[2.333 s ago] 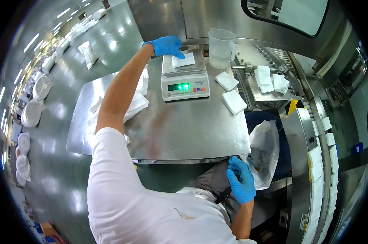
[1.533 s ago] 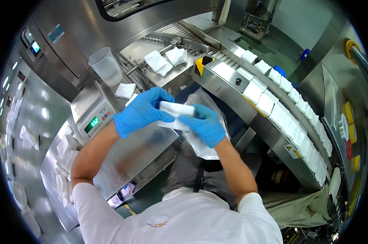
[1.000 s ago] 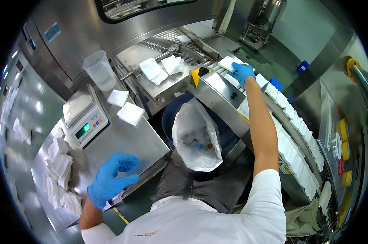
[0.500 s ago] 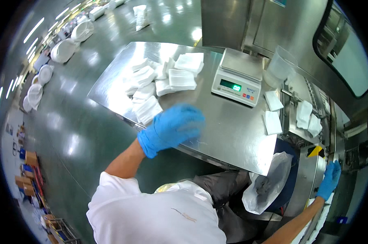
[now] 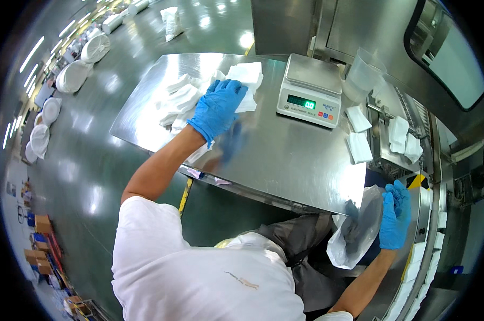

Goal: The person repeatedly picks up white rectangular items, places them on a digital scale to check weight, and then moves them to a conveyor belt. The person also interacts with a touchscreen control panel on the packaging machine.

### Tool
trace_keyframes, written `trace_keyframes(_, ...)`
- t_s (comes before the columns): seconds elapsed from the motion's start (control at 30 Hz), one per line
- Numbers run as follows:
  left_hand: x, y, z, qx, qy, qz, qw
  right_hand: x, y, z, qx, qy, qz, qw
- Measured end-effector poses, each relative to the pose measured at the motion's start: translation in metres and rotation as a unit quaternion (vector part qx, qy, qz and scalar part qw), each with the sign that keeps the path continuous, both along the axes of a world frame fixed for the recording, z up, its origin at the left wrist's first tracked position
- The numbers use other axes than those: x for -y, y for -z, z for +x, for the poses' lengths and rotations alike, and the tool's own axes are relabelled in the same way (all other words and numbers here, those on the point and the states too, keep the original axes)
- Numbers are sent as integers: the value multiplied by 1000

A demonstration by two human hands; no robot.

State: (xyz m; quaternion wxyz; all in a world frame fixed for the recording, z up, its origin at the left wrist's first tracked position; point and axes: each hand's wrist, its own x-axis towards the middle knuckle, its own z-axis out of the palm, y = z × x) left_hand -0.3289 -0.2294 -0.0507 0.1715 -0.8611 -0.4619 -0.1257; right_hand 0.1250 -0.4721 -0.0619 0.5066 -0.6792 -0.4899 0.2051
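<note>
My left hand point(image 5: 218, 112), in a blue glove, lies palm down over a heap of folded white pads point(image 5: 182, 100) on the steel table point(image 5: 284, 160). Its fingers are apart and slightly bent, touching the pads; the undersides of the fingertips are hidden. My right hand point(image 5: 395, 218), also gloved in blue, is raised beside a clear plastic bag point(image 5: 354, 246) at the table's right front corner. Its fingers point upward, loosely cupped, and I see nothing held in them. Farther back stands a white electronic scale point(image 5: 310, 96) with a bare steel pan and a lit green display.
A clear plastic jug point(image 5: 364, 75) stands right of the scale. Two white pads point(image 5: 359, 147) lie near the table's right edge, with more pads point(image 5: 398, 135) on the machine beside it. Rows of white pads point(image 5: 413, 262) line a channel at the lower right.
My left hand has moved away from me onto the pad heap. My right hand has come left from the machine rail to beside the plastic bag. The view has shifted slightly.
</note>
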Motion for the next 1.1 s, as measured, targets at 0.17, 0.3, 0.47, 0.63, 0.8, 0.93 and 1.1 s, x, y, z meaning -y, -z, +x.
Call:
trace_keyframes(0.17, -9, -6, -13, 29, 87, -5, 996, 11, 9, -1, -43, -8, 1, 999)
trace_keyframes(0.3, -15, -13, -16, -26, 123, -4, 992, 11, 7, -6, -44, 14, -15, 999)
trace_keyframes(0.47, -18, -5, -18, -72, 89, 6, 993, 8, 5, -19, -54, 4, -17, 998)
trace_keyframes(0.63, -4, -30, -13, 14, 117, -45, 992, 7, 2, -25, -60, -8, -5, 998)
trace_keyframes(0.8, 47, -40, 29, 397, 119, -307, 857, 1, -9, -55, -25, -56, 15, 998)
trace_keyframes(0.93, 97, -23, 66, 539, 129, -458, 695, -16, -27, -107, -69, -191, 39, 978)
trace_keyframes(1.1, 142, -2, 100, 569, 154, -484, 647, -16, -23, -126, 5, -180, 129, 975)
